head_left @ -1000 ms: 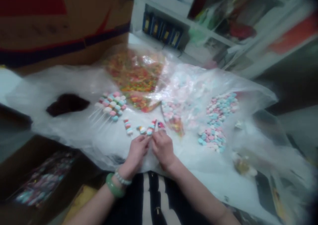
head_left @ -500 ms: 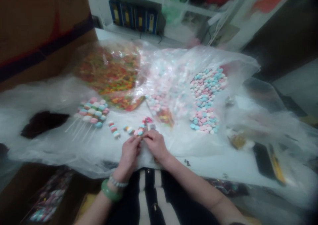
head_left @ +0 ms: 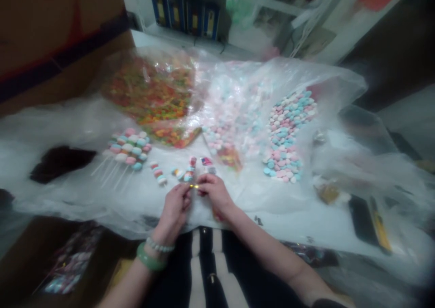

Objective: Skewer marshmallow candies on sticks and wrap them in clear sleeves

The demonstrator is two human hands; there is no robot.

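Left hand (head_left: 175, 207) and right hand (head_left: 215, 193) sit close together in the head view, fingers curled rather than spread, their fingertips meeting in a pinch on a small yellow piece (head_left: 194, 186), too small to identify. Just above the pinch, a short skewer of pastel candies (head_left: 190, 171) stands nearly upright, though the fingers hide how it meets the yellow piece. A red, white and blue scrap (head_left: 206, 161) lies just beyond. Further left on the clear plastic sheet (head_left: 50, 199) are two short candy sticks (head_left: 158, 173) and a fanned bunch of candy lollipops (head_left: 129, 150). Behind them lie a bag of orange-green gummies (head_left: 149, 95) and a heap of round pink-and-blue candies (head_left: 283, 138). A slip seems the main risk: so small a piece could squirt from the fingertips if pressed unevenly, and the skewer could tip against its neighbours. Slick plastic would let dropped candies roll, and the jade bangle (head_left: 147, 261) on the left wrist could snag the sticks or sheet.
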